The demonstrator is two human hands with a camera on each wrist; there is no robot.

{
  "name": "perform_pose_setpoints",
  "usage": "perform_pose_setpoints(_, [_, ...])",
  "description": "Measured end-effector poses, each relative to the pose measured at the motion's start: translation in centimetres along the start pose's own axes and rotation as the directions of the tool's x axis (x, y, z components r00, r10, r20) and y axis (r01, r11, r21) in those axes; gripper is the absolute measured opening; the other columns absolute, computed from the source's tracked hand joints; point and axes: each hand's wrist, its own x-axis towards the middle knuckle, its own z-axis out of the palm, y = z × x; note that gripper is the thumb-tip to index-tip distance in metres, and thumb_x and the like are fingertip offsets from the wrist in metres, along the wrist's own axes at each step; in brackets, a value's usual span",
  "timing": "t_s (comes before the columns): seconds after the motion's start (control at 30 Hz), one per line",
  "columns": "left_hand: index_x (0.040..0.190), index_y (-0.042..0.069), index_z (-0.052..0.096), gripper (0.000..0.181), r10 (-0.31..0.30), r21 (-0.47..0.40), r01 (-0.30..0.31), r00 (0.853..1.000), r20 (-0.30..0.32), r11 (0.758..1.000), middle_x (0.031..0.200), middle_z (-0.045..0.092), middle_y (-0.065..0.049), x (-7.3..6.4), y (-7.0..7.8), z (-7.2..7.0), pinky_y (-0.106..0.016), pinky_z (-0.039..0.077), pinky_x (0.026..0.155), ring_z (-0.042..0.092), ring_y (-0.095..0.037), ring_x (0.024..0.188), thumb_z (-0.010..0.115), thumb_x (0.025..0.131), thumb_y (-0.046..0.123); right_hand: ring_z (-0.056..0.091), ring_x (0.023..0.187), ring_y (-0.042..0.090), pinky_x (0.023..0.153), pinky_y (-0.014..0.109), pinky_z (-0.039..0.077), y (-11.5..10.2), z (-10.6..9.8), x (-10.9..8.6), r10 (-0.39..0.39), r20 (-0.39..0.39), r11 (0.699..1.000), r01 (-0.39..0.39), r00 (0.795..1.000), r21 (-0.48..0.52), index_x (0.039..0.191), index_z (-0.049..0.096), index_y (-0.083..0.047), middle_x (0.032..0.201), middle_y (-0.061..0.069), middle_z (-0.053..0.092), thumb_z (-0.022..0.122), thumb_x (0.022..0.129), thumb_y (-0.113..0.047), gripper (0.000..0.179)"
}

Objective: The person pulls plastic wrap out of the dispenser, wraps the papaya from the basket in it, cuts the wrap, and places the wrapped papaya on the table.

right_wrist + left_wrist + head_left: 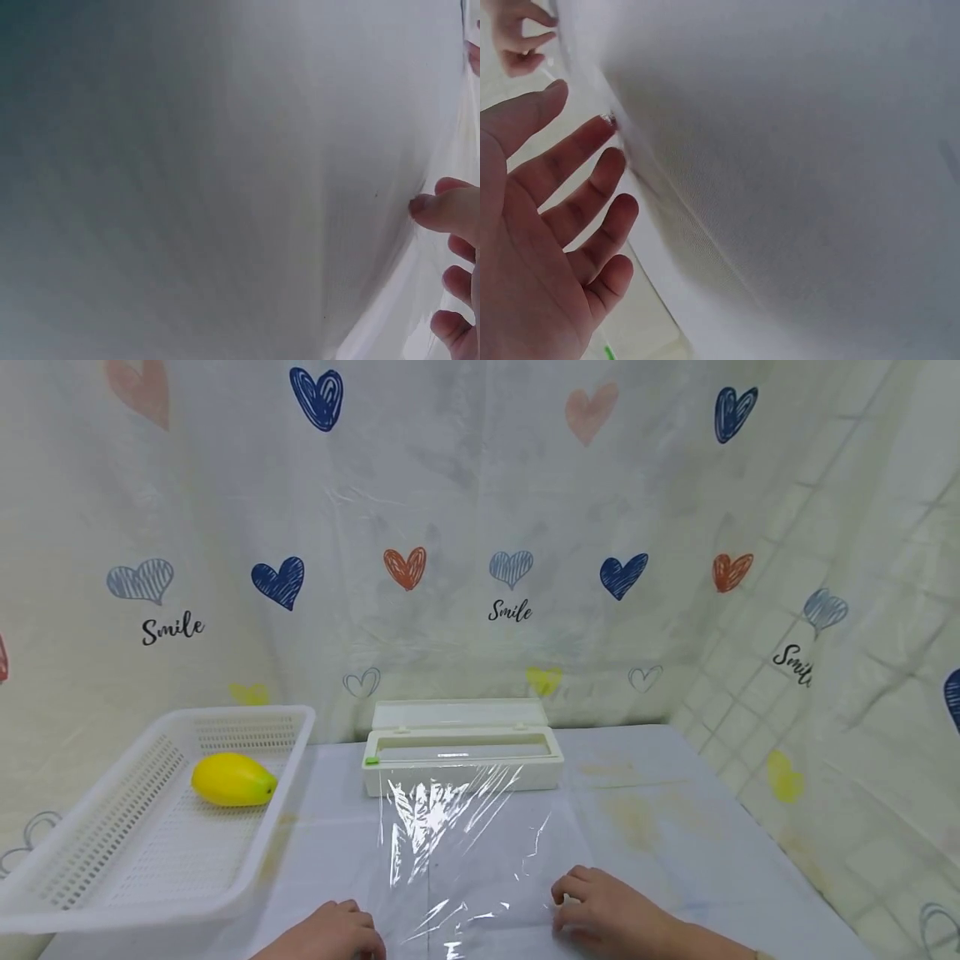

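Note:
A sheet of clear plastic wrap runs from a white wrap dispenser toward me over the cloth-covered table. By its left edge is my left hand, palm and spread fingers showing in the left wrist view. Its index fingertip touches something shiny, seemingly the wrap, while the thumb stands apart. My right hand is at the wrap's right edge, its fingers bent. In the right wrist view its thumb overlaps the index finger at the edge; whether they pinch the wrap is unclear.
On the left stands a white perforated basket holding a yellow papaya-like fruit. The dispenser's lid is raised, and a small green slider sits at its left end. Heart-printed sheeting hangs behind and along the right.

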Motion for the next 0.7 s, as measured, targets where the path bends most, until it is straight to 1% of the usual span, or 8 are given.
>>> perform_pose_setpoints(0.17, [0.096,0.026,0.078,0.011,0.028,0.003,-0.028,0.999,0.035,1.0,0.086,0.052,0.019,0.0,-0.1,-0.2,-0.017,0.035,0.061,0.038,0.002,0.072,0.072,0.087,0.028,0.053,0.099,0.012,0.085,0.019,0.046,-0.3,-0.2,0.0,-0.007,-0.017,1.0,0.007,1.0,-0.013,0.098,0.071,-0.029,0.115,-0.005,0.059,0.081,0.082,-0.014,0.025])
perform_pose_setpoints(0.3, [0.098,0.027,0.079,0.012,-0.019,-0.015,0.021,0.997,0.08,1.0,0.086,0.05,0.019,0.2,0.3,-0.6,-0.018,0.038,0.063,0.038,0.001,0.072,0.073,0.087,0.028,0.054,0.1,0.012,0.082,0.019,0.048,-0.7,-0.7,-0.1,0.111,-0.054,0.98,-0.1,0.992,0.171,0.1,0.071,-0.026,0.113,-0.003,0.06,0.08,0.081,-0.006,0.029])
perform_pose_setpoints(0.37, [0.099,0.028,0.079,0.013,-0.058,-0.038,0.062,0.993,0.105,0.997,0.086,0.05,0.02,0.2,0.5,-0.8,-0.019,0.039,0.065,0.039,0.001,0.073,0.074,0.087,0.029,0.055,0.095,0.011,0.073,0.019,0.05,-0.8,-1.2,-0.3,0.248,-0.043,0.914,-0.219,0.968,0.343,0.1,0.07,-0.023,0.108,-0.002,0.061,0.079,0.081,-0.002,0.029])
perform_pose_setpoints(0.43, [0.099,0.028,0.079,0.013,-0.076,-0.055,0.083,0.99,0.118,0.995,0.086,0.049,0.02,0.2,0.6,-0.9,-0.019,0.04,0.065,0.039,0.001,0.073,0.074,0.087,0.028,0.056,0.087,0.01,0.064,0.019,0.05,-0.8,-1.5,-0.5,0.387,-0.01,0.801,-0.33,0.922,0.499,0.1,0.07,-0.019,0.101,-0.002,0.063,0.077,0.084,-0.003,0.024])
perform_pose_setpoints(0.5, [0.097,0.028,0.078,0.011,-0.071,-0.06,0.079,0.991,0.115,0.995,0.086,0.047,0.02,0.1,0.6,-0.8,-0.019,0.039,0.065,0.039,0.002,0.073,0.075,0.087,0.027,0.055,0.079,0.008,0.058,0.019,0.047,-0.7,-1.8,-0.6,0.49,0.044,0.691,-0.418,0.871,0.589,0.1,0.07,-0.018,0.095,-0.003,0.064,0.075,0.087,-0.007,0.017])
perform_pose_setpoints(0.53, [0.096,0.027,0.078,0.01,-0.077,-0.076,0.086,0.99,0.12,0.993,0.086,0.046,0.02,0.1,0.6,-0.8,-0.018,0.039,0.065,0.039,0.002,0.073,0.075,0.087,0.026,0.054,0.075,0.008,0.057,0.019,0.047,-0.5,-1.8,-0.7,0.51,0.065,0.665,-0.44,0.858,0.604,0.099,0.07,-0.017,0.091,-0.004,0.064,0.074,0.088,-0.01,0.014])
perform_pose_setpoints(0.6, [0.095,0.028,0.077,0.008,-0.067,-0.089,0.078,0.991,0.113,0.993,0.087,0.043,0.02,-0.1,0.5,-0.6,-0.018,0.038,0.065,0.038,0.003,0.074,0.074,0.088,0.026,0.052,0.072,0.004,0.058,0.019,0.046,-0.4,-1.8,-0.8,0.527,0.121,0.651,-0.492,0.841,0.578,0.096,0.07,-0.02,0.086,-0.009,0.062,0.074,0.089,-0.018,0.008])
perform_pose_setpoints(0.7, [0.097,0.029,0.077,0.009,-0.071,-0.137,0.085,0.992,0.108,0.987,0.086,0.045,0.021,-0.4,0.3,-0.2,-0.018,0.039,0.064,0.039,0.003,0.073,0.073,0.089,0.03,0.05,0.073,-0.002,0.061,0.017,0.045,-0.4,-1.7,-0.8,0.504,0.203,0.706,-0.535,0.84,0.464,0.09,0.07,-0.024,0.085,-0.016,0.058,0.075,0.089,-0.026,0.005])
